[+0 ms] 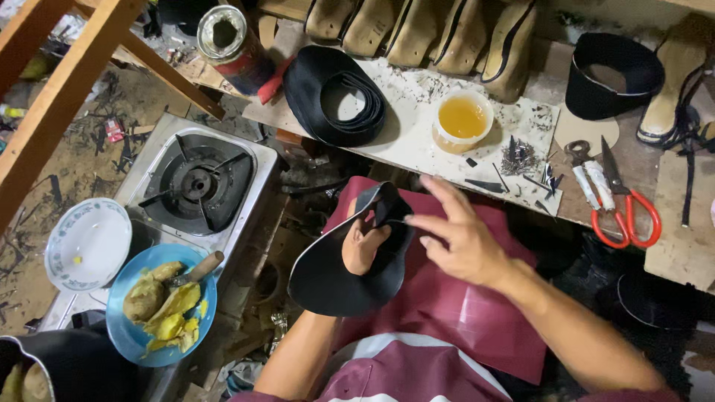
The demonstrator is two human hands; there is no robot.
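Left hand (363, 246) grips black shoe upper (335, 275) from inside; right hand (462, 238) open, empty, touching its edge. Glue bowl (462, 119) beyond upper; no glue visible on upper.

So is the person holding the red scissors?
No, the red scissors lie on the bench; the left hand holds a black leather piece.

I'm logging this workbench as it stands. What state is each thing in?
Left hand: inside black leather piece, holding it.
Right hand: open, fingers at the piece's edge.
Glue cup: uncovered, partly full.
Can: open.
Scissors: shut, lying flat.
Stove: no flame visible.
Blue plate: holds food.
White plate: nearly bare.
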